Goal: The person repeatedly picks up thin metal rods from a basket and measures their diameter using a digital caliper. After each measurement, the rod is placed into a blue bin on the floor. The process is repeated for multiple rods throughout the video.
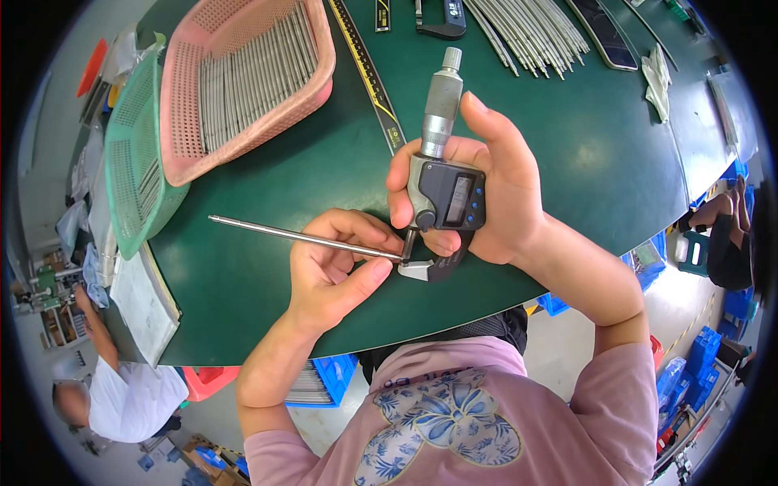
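Observation:
My right hand [506,182] is wrapped round a digital micrometer [431,190], thumb raised beside its ribbed barrel. The small screen and blue buttons face up. In my left hand [328,271] a thin metal rod [279,231] is pinched between thumb and fingers. Its right end sits at the gap between the micrometer's spindle and the anvil of its curved frame; whether both faces touch it I cannot tell. The rod's narrower tip points left over the green tabletop [243,304].
A pink basket [178,105] full of similar rods stands at the back left, beside a green basket [126,186]. Farther back lie a ruler [369,77], another micrometer [442,28], loose rods [527,36], a phone [606,36] and a cloth [656,81]. A person in white [134,397] sits at far left.

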Motion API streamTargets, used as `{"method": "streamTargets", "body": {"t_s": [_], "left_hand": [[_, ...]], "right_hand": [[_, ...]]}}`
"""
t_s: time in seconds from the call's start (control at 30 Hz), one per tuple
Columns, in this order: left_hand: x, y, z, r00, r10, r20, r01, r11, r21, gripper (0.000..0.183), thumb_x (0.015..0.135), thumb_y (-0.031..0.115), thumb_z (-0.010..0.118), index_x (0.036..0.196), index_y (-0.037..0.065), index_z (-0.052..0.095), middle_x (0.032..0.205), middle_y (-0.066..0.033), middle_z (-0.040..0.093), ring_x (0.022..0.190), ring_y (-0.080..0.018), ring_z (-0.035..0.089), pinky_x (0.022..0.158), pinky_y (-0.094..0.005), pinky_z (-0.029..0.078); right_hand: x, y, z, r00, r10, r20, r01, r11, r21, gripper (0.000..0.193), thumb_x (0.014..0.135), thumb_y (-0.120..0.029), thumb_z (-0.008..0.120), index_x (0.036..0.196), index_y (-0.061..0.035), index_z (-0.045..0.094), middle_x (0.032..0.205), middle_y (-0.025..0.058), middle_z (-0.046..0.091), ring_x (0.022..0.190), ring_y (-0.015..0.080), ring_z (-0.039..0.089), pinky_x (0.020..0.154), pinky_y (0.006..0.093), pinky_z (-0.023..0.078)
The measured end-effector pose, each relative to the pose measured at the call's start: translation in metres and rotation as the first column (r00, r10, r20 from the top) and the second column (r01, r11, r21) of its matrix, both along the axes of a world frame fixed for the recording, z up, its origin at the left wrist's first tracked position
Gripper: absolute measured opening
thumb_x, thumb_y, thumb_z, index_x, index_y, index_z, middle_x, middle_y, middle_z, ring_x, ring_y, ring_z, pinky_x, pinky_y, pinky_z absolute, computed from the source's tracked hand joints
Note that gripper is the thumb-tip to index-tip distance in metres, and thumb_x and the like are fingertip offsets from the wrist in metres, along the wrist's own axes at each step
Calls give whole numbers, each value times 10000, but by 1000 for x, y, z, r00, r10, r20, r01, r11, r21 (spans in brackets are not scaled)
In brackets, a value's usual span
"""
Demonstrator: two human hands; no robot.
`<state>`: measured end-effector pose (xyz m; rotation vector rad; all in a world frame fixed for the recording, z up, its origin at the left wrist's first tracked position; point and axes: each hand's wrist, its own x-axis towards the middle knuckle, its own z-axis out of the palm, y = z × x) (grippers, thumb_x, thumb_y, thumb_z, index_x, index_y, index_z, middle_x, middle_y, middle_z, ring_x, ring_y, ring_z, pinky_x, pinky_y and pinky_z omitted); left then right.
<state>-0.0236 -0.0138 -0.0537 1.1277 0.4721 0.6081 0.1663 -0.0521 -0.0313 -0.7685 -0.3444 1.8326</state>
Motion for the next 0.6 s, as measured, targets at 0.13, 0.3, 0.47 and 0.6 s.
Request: {"method": "streamTargets", "body": {"t_s": [0.13, 0.3, 0.47, 0.6], "left_hand": [[0, 1, -3, 1000, -14, 28, 14, 1000, 12, 180, 736, -59, 589, 891, -16, 509, 889, -113, 568, 846, -169, 574, 741, -274, 467], [0, 1, -5, 999, -12, 46, 11, 1000, 24, 163, 742, -66, 586, 872, -1, 511, 870, -112, 571, 819, -155, 571, 708, -260, 462], [0, 0, -6, 998, 13, 55, -15, 999, 29, 153, 747, -67, 591, 859, -1, 509, 855, -124, 582, 780, -144, 576, 673, -247, 466], [1, -2, -6, 998, 33, 49, -34, 999, 19, 144, 748, -63, 596, 840, -2, 504, 848, -133, 585, 757, -141, 578, 652, -242, 468]], "right_hand": [[-1, -1, -1, 999, -13, 31, 13, 1000, -1, 711, 770, -659, 300, 822, 3, 555, 675, 120, 589, 408, 146, 441, 401, 236, 362], [-4, -1, -1, 992, -40, 121, 35, 999, 35, 720, 815, -644, 252, 838, 10, 551, 664, 121, 589, 386, 141, 428, 395, 237, 362], [-3, 0, 0, 995, -49, 90, 46, 998, 30, 691, 871, -556, 171, 853, 24, 545, 675, 135, 593, 383, 144, 425, 393, 241, 363], [-2, 0, -1, 999, -43, 34, 42, 999, 8, 678, 858, -556, 200, 844, 27, 547, 676, 140, 594, 385, 150, 433, 395, 241, 368]]}}
